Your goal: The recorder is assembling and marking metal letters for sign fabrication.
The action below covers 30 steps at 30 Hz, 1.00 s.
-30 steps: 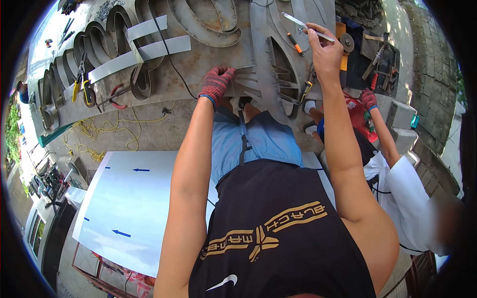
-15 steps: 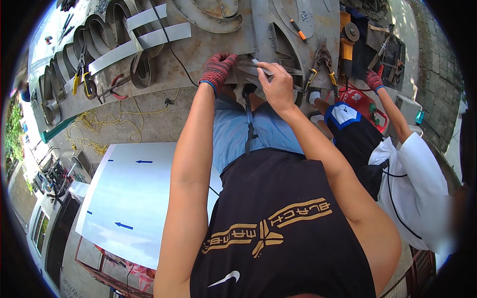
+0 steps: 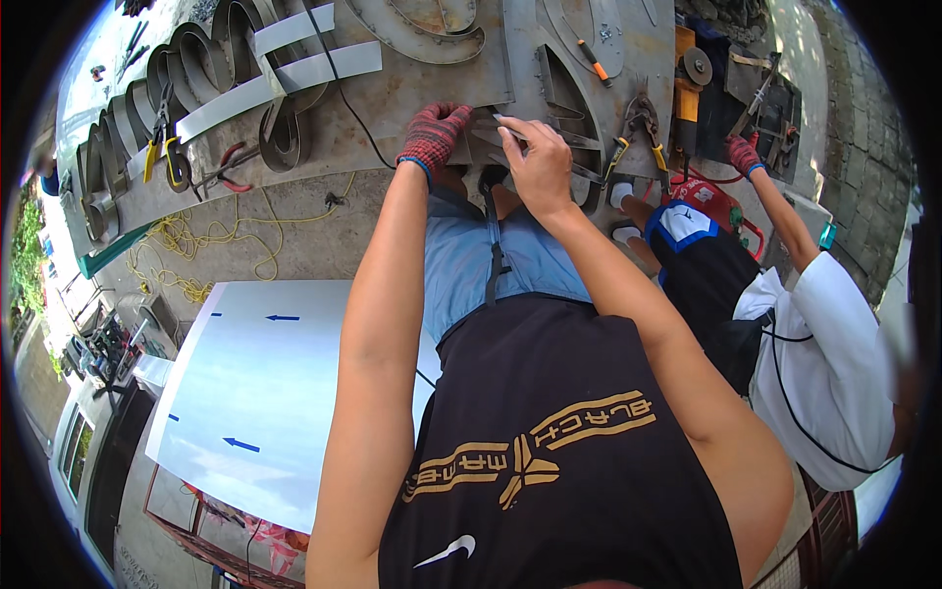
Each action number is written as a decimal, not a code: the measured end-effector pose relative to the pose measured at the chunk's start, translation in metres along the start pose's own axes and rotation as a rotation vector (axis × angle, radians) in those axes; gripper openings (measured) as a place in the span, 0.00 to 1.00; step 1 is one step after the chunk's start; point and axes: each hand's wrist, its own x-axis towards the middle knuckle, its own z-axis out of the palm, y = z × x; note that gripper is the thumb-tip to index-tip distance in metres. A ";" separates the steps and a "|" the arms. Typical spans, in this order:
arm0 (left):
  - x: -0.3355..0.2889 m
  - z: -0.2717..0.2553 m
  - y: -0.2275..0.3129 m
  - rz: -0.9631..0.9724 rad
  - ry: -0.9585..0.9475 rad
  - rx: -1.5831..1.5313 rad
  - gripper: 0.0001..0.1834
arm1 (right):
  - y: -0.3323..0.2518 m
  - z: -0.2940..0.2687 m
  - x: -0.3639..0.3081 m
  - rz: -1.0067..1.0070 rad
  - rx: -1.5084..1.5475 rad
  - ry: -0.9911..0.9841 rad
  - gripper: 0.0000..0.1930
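My left hand (image 3: pixel 435 134), in a red-and-black knit glove, is closed at the near edge of the metal-topped table (image 3: pixel 392 103). Its fingertips are curled next to the edge of a flat metal sheet (image 3: pixel 491 69); what they grip, if anything, is hidden. Bare and pinched, my right hand (image 3: pixel 542 165) is just right of it, with a small pale tip (image 3: pixel 498 118) at the fingertips, too small to name. Thin curved metal strips (image 3: pixel 581 140) lie beyond and beside the right hand, part of them behind it.
Bent metal letter shapes (image 3: pixel 182 74), yellow-handled snips (image 3: pixel 157 147) and red-handled pliers (image 3: pixel 234 167) lie left. An orange-handled tool (image 3: pixel 594 64), large cutters (image 3: pixel 638 128) and an angle grinder (image 3: pixel 692 83) are right. A co-worker's gloved hand (image 3: pixel 744 154) holds a tool. A white panel (image 3: pixel 265 383) stands behind me.
My right hand has shifted slightly left and drawn its fingers in, and less of the thin thing at its fingertips shows. The left hand stays nearly in place. The co-worker's body has shifted slightly.
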 end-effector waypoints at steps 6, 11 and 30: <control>0.002 0.006 0.003 -0.006 0.010 0.003 0.23 | -0.004 -0.011 0.004 -0.081 -0.056 0.025 0.08; 0.002 0.000 -0.001 0.007 0.030 0.016 0.22 | -0.047 -0.076 0.021 -0.094 0.167 0.073 0.05; -0.016 0.002 0.016 -0.002 -0.006 -0.027 0.24 | 0.106 -0.076 0.307 0.454 0.303 0.044 0.23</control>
